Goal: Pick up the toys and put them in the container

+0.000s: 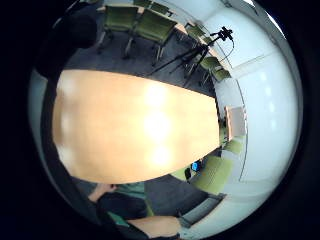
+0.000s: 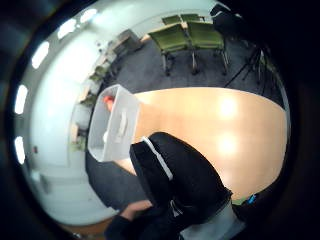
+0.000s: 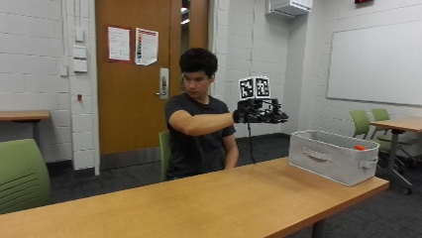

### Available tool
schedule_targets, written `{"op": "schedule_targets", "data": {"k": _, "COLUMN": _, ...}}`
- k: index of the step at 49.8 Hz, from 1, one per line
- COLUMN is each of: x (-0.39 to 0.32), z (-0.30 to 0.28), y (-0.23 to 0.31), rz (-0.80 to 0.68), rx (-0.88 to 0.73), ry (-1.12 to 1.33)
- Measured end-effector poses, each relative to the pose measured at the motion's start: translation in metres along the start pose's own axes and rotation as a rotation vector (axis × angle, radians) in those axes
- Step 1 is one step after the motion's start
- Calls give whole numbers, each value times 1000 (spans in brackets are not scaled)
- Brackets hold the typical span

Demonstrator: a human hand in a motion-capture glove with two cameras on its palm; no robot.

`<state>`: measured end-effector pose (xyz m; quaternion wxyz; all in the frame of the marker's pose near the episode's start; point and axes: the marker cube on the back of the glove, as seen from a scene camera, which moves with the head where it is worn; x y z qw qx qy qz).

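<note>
In the outside view my gloved right hand (image 3: 261, 113) is held up in the air at chest height, left of and above the grey fabric container (image 3: 328, 156). Its fingers point toward the container and hold nothing. The container stands at the right end of the wooden table (image 3: 198, 201). An orange toy (image 3: 359, 147) shows just over its rim. The thumb side palm view shows the container (image 2: 121, 126) from above with a red-orange toy (image 2: 107, 99) inside, and a gloved thumb (image 2: 175, 172) in front. I see no toys lying on the table (image 1: 135, 125).
Green chairs (image 1: 137, 22) and a camera tripod (image 1: 200, 50) stand on the far side of the table. Another green chair (image 3: 23, 173) is at the left. A second table (image 3: 399, 124) with chairs stands behind the container.
</note>
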<state>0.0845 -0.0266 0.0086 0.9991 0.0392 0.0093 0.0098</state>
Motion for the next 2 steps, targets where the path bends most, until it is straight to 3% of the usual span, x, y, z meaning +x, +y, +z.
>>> {"op": "schedule_targets", "data": {"k": 2, "x": 0, "z": 0, "y": 1, "rz": 0, "rx": 1, "ry": -1}}
